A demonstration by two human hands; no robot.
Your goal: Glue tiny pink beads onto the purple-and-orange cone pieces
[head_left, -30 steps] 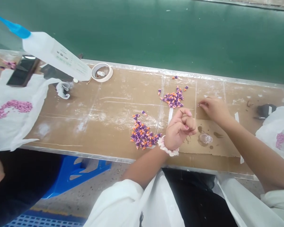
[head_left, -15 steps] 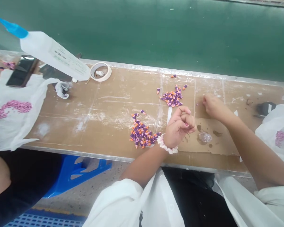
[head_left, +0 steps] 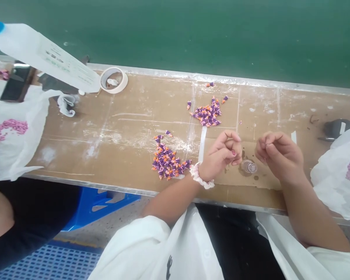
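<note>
1. Bench top (head_left: 146,101): cardboard-covered. Clock directions are taken from the left hand (head_left: 221,154); 12 is the far edge.
2. Blue-nozzled bottle (head_left: 49,58): 10 o'clock, well apart from the hands.
3. Hands: left, fingers curled, thumb bent inward; right hand (head_left: 278,153), at 3 o'clock, thumb and fingertips drawn together. Whether either grips anything cannot be told.
4. Near pile of purple-and-orange miniature figures (head_left: 167,161): 9 o'clock; far pile (head_left: 207,116): 11 o'clock. Expect light, stiff parts (material unconfirmed) with possibly fragile ends. Pinch one across its purple body. The left forearm (head_left: 170,199) lies beside the near pile; approach from above.
5. Masking tape roll (head_left: 123,83): 10 o'clock, beside the bottle; no obstruction.
6. Clear cup (head_left: 250,167): 4 o'clock, between the hands; main obstruction, probably easily tipped.
7. Pink fragment (head_left: 240,123): 1 o'clock; use fingertips.
</note>
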